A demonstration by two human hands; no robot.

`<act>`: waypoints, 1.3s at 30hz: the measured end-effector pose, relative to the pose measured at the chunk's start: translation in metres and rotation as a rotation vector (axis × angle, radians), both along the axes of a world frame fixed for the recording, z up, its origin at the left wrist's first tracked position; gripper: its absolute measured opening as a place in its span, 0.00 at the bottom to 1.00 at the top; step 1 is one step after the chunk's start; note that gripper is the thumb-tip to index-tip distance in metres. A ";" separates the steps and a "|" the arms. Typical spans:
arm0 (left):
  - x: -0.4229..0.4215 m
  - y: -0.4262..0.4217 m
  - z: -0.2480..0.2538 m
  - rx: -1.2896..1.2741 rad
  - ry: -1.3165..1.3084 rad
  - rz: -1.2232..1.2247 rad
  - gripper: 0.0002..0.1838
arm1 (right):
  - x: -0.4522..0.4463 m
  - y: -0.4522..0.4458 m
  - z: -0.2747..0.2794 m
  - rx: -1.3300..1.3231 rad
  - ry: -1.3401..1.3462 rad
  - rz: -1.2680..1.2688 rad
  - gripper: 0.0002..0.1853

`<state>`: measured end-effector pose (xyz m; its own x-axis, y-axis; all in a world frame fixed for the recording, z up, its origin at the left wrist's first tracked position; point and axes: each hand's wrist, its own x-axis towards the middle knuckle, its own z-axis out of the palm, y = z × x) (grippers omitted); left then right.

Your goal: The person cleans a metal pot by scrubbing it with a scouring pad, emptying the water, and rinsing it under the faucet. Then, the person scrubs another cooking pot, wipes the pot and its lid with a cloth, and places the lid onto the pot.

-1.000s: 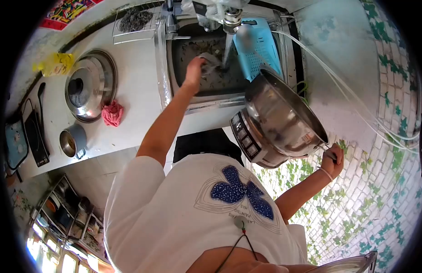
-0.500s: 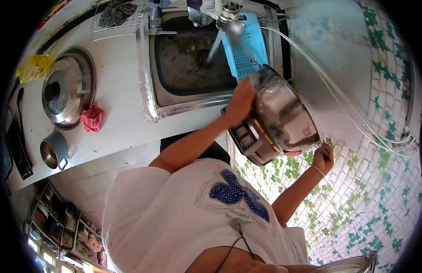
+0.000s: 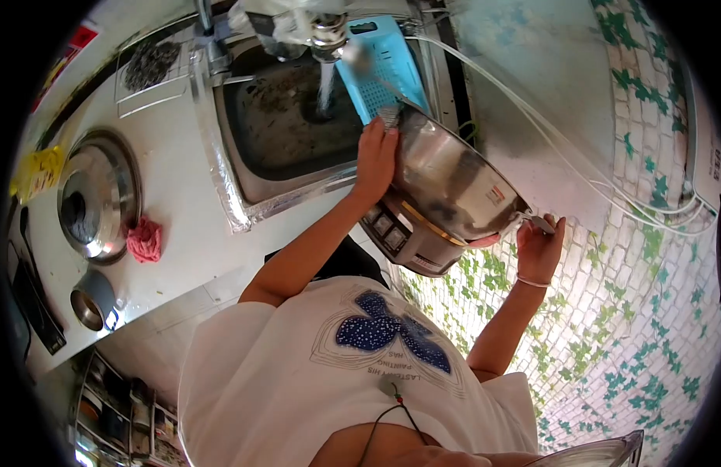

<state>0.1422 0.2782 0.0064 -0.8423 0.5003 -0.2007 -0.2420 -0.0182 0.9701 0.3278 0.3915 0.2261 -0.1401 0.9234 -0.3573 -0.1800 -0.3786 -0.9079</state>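
The left arm (image 3: 314, 247) is slanting forward and inward, and the left hand (image 3: 376, 162) is pointing ahead with its back facing upward. The right arm (image 3: 506, 327) is angling forward and outward, while the right hand (image 3: 539, 251) is holding a curled grip.

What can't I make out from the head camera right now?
Head view:
- Pot: inside mostly hidden by its near wall.
- Grey thing at left hand: too small to identify, partly covered by fingers.
- Bits in sink: too blurred to name.
- Sticker: print too small to read.
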 end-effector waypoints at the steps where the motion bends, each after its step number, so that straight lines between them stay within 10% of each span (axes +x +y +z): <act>1: -0.002 -0.001 -0.006 0.045 -0.024 -0.027 0.24 | -0.004 -0.007 0.013 0.028 -0.362 0.106 0.20; 6: -0.006 -0.002 -0.007 0.011 -0.003 -0.009 0.25 | -0.016 -0.014 0.037 1.269 -1.915 0.574 0.15; 10: -0.043 -0.007 -0.025 -0.021 -0.058 0.017 0.21 | -0.035 0.001 0.032 1.060 -1.353 0.990 0.20; 15: -0.131 0.001 -0.097 0.578 -1.157 0.163 0.15 | -0.061 0.026 0.031 0.835 -1.337 1.013 0.20; 20: -0.146 -0.022 -0.068 0.795 -1.130 0.169 0.17 | -0.067 0.036 0.026 0.878 -1.383 1.243 0.14; 23: -0.138 -0.040 -0.088 -0.230 -0.610 0.095 0.15 | -0.066 0.042 0.015 0.882 -1.327 1.136 0.08; 27: -0.088 -0.044 -0.045 0.086 0.001 0.268 0.10 | -0.076 0.038 0.012 0.970 -1.334 1.108 0.08; 34: -0.018 -0.019 0.086 0.227 0.787 -0.250 0.18 | -0.082 0.033 0.006 0.930 -1.437 0.912 0.12; 39: -0.032 -0.004 0.080 -0.288 0.976 -0.271 0.17 | -0.075 0.032 0.003 0.901 -1.356 0.863 0.12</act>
<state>0.1100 0.2743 0.0860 -0.5691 0.7376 0.3635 0.6854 0.1812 0.7052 0.2530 0.4234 0.2292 -0.6938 0.7113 -0.1123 0.7169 0.6675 -0.2012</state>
